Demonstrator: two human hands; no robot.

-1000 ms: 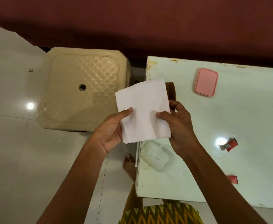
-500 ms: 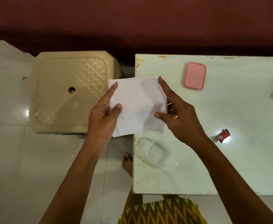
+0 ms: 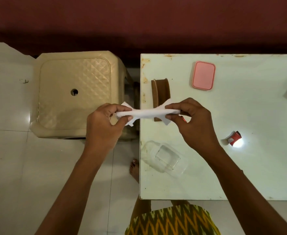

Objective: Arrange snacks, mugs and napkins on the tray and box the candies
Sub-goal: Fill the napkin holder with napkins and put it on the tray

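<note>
Napkin (image 3: 147, 114): white, gathered into a narrow band, held in the air across the left edge of the counter (image 3: 241, 175). Left hand (image 3: 103, 124): fingers (image 3: 120, 108) pinch its left end. Right hand (image 3: 195, 124): fingers pinch its right end. Clear box (image 3: 166, 158), lidless, near front-left corner. Pink lid (image 3: 203, 75) toward back edge. Red candy (image 3: 233, 137) lies apart, mid-counter.

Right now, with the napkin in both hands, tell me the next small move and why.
Probably carry the napkin forward and slip it into the brown wooden holder. The left hand and right hand each pinch one end, the napkin is gathered into a narrow strip, and the holder stands on the table just beyond it, with nothing showing in it.
</note>
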